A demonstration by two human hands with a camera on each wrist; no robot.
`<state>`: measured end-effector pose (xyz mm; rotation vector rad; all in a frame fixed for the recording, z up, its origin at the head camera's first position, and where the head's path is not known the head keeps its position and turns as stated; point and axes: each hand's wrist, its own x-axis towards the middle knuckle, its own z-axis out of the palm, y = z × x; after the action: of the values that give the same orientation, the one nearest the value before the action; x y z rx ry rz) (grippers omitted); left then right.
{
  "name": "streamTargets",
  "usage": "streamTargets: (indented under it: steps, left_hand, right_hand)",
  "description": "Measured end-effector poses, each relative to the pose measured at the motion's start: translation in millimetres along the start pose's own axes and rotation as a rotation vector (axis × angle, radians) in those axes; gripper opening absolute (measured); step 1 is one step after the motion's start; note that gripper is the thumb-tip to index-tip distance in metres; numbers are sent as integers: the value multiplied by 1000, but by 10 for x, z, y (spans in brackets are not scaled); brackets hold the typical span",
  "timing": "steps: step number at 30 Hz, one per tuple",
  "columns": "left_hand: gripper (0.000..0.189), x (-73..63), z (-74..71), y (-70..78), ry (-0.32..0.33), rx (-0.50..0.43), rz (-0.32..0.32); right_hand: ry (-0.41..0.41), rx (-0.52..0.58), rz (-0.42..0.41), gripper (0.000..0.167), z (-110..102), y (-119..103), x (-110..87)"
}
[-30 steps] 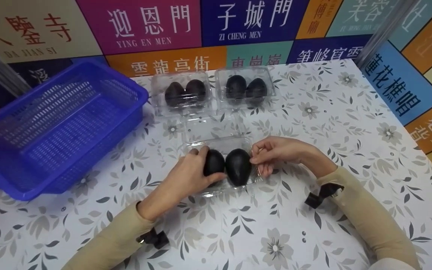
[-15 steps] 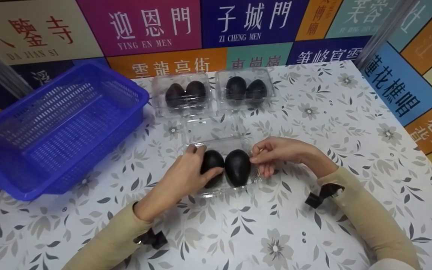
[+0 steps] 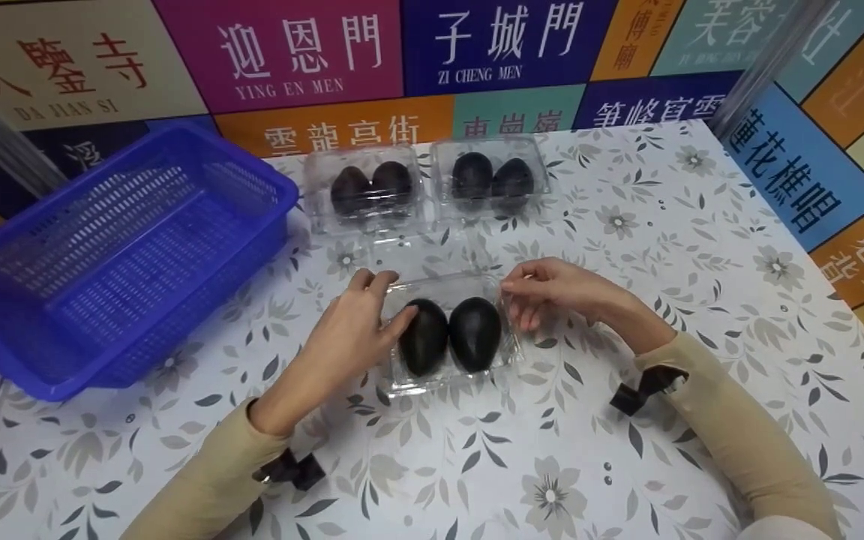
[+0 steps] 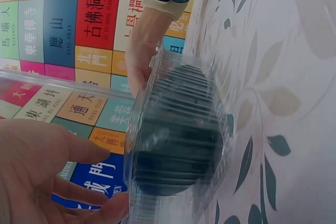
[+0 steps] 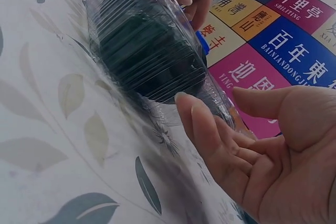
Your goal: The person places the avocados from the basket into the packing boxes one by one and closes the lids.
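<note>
Two dark, pear-shaped avocados, the left one (image 3: pixel 424 337) and the right one (image 3: pixel 475 334), lie side by side in a clear plastic clamshell box (image 3: pixel 447 381). Its see-through lid (image 3: pixel 424 253) is folded back on the table behind. My left hand (image 3: pixel 349 322) is at the box's left rear corner, thumb near the left avocado, gripping neither; in the left wrist view its fingers (image 4: pixel 113 208) meet the box wall. On the right rear corner, my right hand (image 3: pixel 559 292) has its fingertips by the rim. The right wrist view shows thumb and fingers (image 5: pixel 205 135) apart, close to the wall.
Two more clear boxes, one at back left (image 3: pixel 364 217) and one at back right (image 3: pixel 541 161), hold two avocados each. A blue perforated basket (image 3: pixel 252 217) stands at the left. Printed panels (image 3: pixel 312 60) rise behind the flower-patterned table (image 3: pixel 672 255).
My left hand has let go of the left avocado and moved back to the box's left rear corner. My right hand has slid slightly toward the rear along the right side.
</note>
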<state>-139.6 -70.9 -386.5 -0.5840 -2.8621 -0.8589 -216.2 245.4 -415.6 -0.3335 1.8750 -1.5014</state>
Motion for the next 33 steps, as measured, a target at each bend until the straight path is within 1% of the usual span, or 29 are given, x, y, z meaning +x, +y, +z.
streamTargets:
  steps: [7, 11, 15, 18, 21, 25, 29, 31, 33]
  left_hand:
    - [43, 27, -47, -105, 39, -12, -17]
    - [44, 54, -59, -166, 44, -15, -37]
    - [45, 77, -95, -225, 31, 11, -89]
    - [49, 99, -130, -280, 1, 37, -144]
    - [51, 126, -153, -354, -37, 38, -190]
    - [52, 164, -158, -458, -88, -9, -210]
    - [53, 186, -143, -545, -144, -95, -230]
    - [52, 195, -128, -579, -166, -145, -229]
    - [49, 206, -114, -609, -173, -194, -215]
  right_hand:
    - [103, 53, -60, 30, 14, 39, 40]
    - [157, 74, -79, 37, 47, 54, 53]
    - [192, 89, -91, 48, 78, 54, 64]
    - [205, 109, -101, 53, 91, 54, 76]
    - [208, 127, -112, 54, 98, 63, 88]
    - [200, 143, -124, 54, 110, 85, 105]
    - [202, 140, -141, 52, 133, 93, 116]
    - [207, 128, -152, 50, 143, 92, 119]
    - [214, 123, -161, 48, 148, 95, 122]
